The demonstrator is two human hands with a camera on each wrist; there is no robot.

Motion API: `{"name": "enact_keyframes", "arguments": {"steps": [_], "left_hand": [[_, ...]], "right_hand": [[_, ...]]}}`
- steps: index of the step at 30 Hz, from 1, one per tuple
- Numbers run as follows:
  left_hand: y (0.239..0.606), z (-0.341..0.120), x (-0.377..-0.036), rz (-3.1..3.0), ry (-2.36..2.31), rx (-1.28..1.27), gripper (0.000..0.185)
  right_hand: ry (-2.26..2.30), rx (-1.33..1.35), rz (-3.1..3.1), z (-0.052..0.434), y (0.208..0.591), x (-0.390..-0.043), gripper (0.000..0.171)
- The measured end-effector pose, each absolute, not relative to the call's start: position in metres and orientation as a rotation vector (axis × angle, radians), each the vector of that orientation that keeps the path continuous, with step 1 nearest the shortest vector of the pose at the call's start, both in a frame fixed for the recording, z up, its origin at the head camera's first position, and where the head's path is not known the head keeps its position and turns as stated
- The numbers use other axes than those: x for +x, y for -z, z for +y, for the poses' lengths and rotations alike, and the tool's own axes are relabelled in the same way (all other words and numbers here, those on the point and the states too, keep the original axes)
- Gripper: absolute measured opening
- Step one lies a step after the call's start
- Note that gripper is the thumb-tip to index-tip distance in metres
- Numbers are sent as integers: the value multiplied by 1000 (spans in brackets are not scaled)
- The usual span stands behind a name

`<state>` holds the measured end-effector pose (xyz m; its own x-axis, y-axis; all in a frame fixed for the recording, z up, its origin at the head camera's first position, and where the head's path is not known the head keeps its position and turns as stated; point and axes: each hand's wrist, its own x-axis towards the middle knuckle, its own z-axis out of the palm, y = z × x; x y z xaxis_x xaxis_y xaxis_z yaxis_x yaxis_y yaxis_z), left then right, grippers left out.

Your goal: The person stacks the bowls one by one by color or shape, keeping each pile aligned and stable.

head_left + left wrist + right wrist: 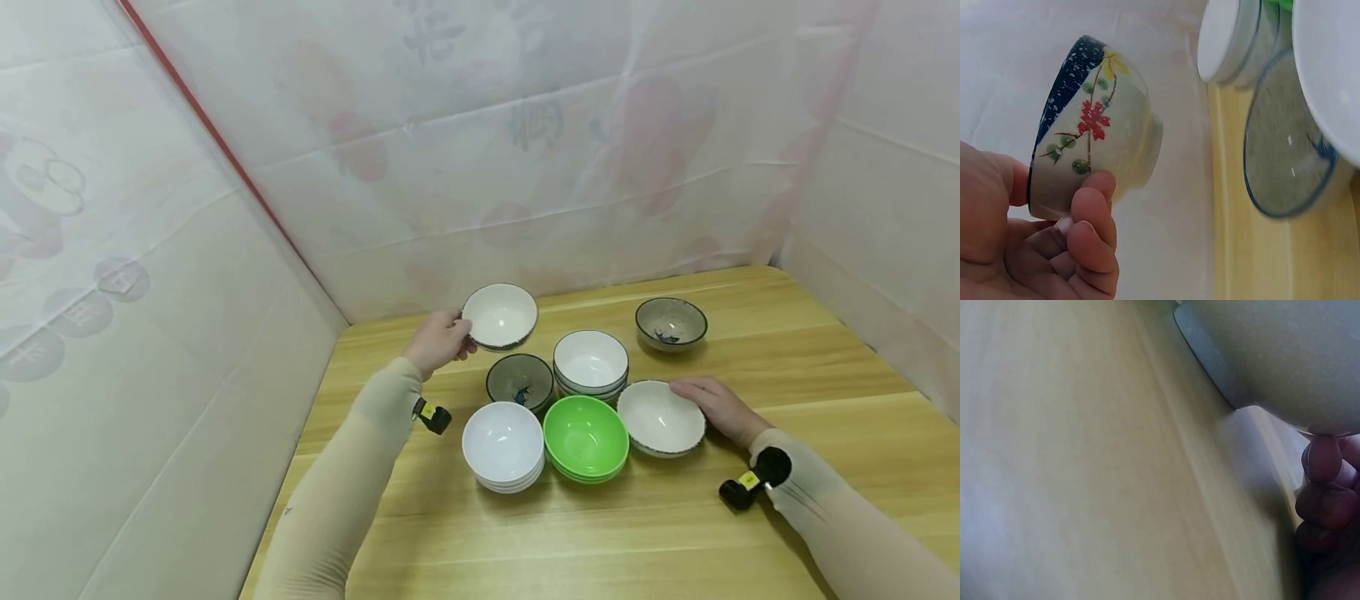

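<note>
- The wooden table (787, 517) fills the lower half of the head view, walled on three sides by pale printed sheeting (187, 350).
- The left hand (438, 340) holds a flowered bowl (500, 316) in the air above the far left part of the table, thumb inside the rim and fingers (1094, 219) curled against its painted outside.
- The right hand (718, 406) holds a speckled-rim bowl (661, 417) by its right edge; it is tipped, the base showing in the right wrist view, fingers (1325, 487) curled under the rim.
- Just left of that bowl stands a stack of green bowls (586, 437), then a stack of white bowls (503, 446).
- Behind these sit a dark grey bowl (520, 382) and a stack of white dark-rimmed bowls (591, 365).
- Another grey bowl (671, 323) stands apart at the back right.
</note>
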<state>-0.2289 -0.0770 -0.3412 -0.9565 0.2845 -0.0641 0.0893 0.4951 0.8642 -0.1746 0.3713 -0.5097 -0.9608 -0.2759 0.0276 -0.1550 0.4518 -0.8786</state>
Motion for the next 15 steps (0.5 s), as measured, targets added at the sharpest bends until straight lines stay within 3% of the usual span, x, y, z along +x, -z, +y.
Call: {"name": "enact_keyframes", "arguments": {"steps": [15], "left_hand": [[317,-19,-200,2477,-1296,553,43]], "right_hand": [[1543,-364,2563,368,505,-185,49]]}}
